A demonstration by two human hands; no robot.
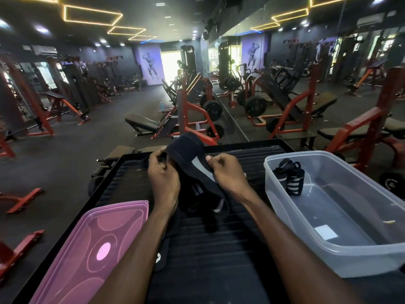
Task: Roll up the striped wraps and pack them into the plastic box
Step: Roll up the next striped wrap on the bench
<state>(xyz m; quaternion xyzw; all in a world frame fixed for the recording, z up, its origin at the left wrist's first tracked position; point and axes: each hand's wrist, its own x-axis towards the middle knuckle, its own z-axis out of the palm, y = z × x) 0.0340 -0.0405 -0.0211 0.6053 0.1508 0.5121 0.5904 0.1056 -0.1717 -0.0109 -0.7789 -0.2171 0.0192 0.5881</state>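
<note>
Fingers of both hands are curling onto the dark wrap (186, 150): left hand (163, 174) is pinching its left edge, right hand (228, 172) is gripping its right edge, thumb on top. Wrap is arching up between the hands over the far middle of the black ribbed platform (208, 249), its tail trailing down toward the near side, grey stripes showing. Clear plastic box (359, 249) is sitting on the platform's right side, open. One rolled striped wrap (289, 178) is lying inside it at the far left corner. Pink lid (92, 249) is lying flat at near left, overhanging the platform edge. Gym machines are filling the background.
</note>
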